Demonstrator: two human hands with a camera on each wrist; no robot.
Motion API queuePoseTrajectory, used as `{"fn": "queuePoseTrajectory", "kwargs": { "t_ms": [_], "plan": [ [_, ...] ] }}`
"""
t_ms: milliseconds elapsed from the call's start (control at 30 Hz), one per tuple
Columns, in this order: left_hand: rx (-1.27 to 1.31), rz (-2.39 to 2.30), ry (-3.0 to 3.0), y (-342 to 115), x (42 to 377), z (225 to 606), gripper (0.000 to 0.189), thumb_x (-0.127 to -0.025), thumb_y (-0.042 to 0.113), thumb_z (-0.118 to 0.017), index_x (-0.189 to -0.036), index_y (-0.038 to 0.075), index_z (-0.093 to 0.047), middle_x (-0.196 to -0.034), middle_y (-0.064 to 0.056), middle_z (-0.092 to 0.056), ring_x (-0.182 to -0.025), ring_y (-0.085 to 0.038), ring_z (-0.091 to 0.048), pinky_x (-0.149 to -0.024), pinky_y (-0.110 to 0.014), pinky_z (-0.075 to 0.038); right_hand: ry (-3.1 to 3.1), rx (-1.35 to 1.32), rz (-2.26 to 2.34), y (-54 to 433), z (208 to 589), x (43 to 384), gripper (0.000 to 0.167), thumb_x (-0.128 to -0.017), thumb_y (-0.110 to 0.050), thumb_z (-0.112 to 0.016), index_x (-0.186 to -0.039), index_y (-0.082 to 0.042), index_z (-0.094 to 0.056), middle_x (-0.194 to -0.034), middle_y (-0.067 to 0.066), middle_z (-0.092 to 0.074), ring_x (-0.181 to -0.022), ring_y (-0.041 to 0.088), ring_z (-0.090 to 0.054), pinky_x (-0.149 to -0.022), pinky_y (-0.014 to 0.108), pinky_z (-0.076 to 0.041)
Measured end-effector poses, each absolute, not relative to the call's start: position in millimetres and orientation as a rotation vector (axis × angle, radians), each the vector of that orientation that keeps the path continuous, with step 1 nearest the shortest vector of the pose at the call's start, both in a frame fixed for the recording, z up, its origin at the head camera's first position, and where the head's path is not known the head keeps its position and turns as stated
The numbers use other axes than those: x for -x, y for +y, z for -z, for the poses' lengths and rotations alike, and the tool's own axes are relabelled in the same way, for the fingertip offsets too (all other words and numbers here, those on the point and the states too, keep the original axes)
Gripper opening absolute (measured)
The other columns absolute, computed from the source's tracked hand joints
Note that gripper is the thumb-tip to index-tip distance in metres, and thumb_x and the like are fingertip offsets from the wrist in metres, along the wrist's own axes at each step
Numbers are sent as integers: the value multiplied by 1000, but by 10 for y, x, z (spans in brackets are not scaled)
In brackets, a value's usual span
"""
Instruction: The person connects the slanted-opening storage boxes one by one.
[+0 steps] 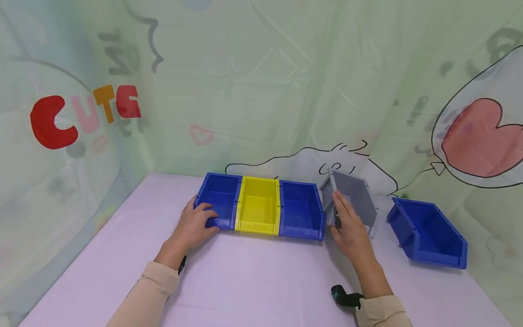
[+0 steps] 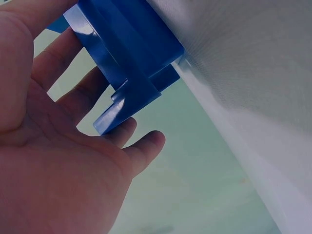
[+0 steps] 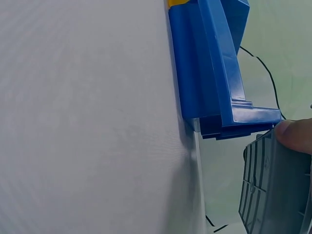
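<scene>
Three plastic storage bins stand side by side on the table: a left blue bin (image 1: 220, 187), a yellow bin (image 1: 259, 200) and another blue bin (image 1: 300, 204). My left hand (image 1: 194, 229) grips the left blue bin at its outer side and front corner, fingers bent round the wall in the left wrist view. A grey bin (image 1: 359, 195) leans at an angle just right of the row. My right hand (image 1: 352, 234) holds it by its left wall. In the right wrist view my thumb (image 3: 295, 135) lies on the grey bin's edge, close by the blue bin's corner.
A separate blue bin (image 1: 443, 227) sits at an angle near the table's right edge. Behind the bins hangs a pale green printed curtain (image 1: 245, 91), which also encloses both sides. A white cloth (image 1: 245, 281) covers the table in front of the row.
</scene>
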State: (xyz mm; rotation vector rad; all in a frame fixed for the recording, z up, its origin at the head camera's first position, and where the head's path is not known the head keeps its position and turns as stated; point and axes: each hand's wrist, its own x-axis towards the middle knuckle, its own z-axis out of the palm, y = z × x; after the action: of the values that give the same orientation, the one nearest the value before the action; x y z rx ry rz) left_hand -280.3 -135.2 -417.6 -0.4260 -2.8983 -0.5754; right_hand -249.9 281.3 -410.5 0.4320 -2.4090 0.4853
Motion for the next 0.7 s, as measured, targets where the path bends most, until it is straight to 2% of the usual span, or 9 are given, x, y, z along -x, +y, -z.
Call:
{"fn": "queuePoseTrajectory", "kwargs": {
  "t_ms": [400,700],
  "plan": [
    [430,571,-2890,-1355,2799,4182,35,-89,27,-81,-120,11,-76,-147,-18,-58,-153,-54,-20,-124,-68,-21,-2428,-416,-524,2834,4094,2490,105,-69,24,-79,-159,-7,-35,-161,21,-38,-131,53,-53,-93,65,-54],
    [435,569,-2891,-1359,2803,4183,36,-89,28,-81,-120,12,-76,-147,-19,-58,-153,-54,-20,-124,-68,-20,-2458,-402,-531,2841,4076,2481,102,-69,24,-78,-158,-5,-36,-161,21,-38,-132,52,-52,-94,65,-54]
  ]
}}
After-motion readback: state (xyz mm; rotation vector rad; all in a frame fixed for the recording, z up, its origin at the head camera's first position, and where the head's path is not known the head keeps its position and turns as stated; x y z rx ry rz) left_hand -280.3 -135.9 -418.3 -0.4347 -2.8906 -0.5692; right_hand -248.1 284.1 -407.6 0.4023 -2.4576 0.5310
